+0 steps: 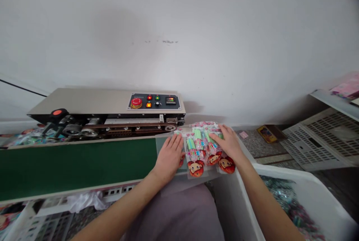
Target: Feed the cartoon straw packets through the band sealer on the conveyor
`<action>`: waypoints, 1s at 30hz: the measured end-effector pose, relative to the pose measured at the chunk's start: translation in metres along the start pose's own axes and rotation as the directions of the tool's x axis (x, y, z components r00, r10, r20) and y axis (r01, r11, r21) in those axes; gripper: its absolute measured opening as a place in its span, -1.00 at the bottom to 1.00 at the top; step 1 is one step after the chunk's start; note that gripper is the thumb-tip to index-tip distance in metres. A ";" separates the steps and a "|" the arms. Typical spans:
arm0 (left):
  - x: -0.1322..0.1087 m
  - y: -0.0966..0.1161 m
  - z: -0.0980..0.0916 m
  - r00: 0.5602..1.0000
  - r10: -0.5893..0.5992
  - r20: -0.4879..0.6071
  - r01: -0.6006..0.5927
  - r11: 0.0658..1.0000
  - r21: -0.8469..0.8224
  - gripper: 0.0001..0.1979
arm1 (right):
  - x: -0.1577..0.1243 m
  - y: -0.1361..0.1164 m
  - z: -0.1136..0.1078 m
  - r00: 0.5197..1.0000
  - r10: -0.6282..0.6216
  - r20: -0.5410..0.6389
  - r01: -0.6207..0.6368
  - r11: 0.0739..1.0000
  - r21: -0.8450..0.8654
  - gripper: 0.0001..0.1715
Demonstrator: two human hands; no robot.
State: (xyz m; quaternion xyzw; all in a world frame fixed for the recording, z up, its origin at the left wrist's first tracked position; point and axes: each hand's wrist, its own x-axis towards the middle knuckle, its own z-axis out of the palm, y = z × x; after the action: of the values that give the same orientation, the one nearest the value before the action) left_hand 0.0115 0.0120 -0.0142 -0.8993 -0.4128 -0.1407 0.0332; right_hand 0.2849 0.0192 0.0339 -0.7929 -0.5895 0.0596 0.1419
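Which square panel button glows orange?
The lowest square button, directly under the red button; the green button sits upper right, beside the red.

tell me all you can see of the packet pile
The packet pile is several clear, plastic-looking packets, overlapping, with green sticks inside, pink printing and red-haired cartoon heads at the near ends. It lies on a clear-looking sheet at the right end of the green belt. The right hand rests on its right side; the left hand covers part of its left edge.
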 end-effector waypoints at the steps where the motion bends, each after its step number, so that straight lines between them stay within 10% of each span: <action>1: -0.001 0.000 0.000 1.000 -0.001 -0.007 0.001 1.000 -0.002 -0.52 | 0.000 0.000 0.000 1.000 -0.001 -0.004 0.001 1.000 0.007 -0.21; 13: -0.015 -0.005 -0.033 0.955 -0.293 0.042 0.290 0.955 0.064 -0.54 | -0.002 -0.004 0.003 0.999 0.000 -0.048 -0.002 0.999 -0.046 -0.22; 20: -0.011 0.059 -0.016 0.994 0.056 0.099 -0.050 0.997 -0.064 -0.42 | -0.005 -0.003 0.004 0.998 0.020 -0.057 -0.023 0.998 -0.056 -0.19; 30: -0.012 -0.003 -0.018 0.979 0.159 0.124 -0.148 0.985 -0.091 -0.43 | -0.008 0.000 0.005 0.998 0.009 -0.058 -0.012 0.999 -0.044 -0.20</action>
State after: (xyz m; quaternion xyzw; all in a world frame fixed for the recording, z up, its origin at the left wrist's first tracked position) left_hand -0.0019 0.0018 -0.0006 -0.9364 -0.3373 -0.0952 -0.0197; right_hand 0.2808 0.0124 0.0288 -0.8005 -0.5821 0.0243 0.1409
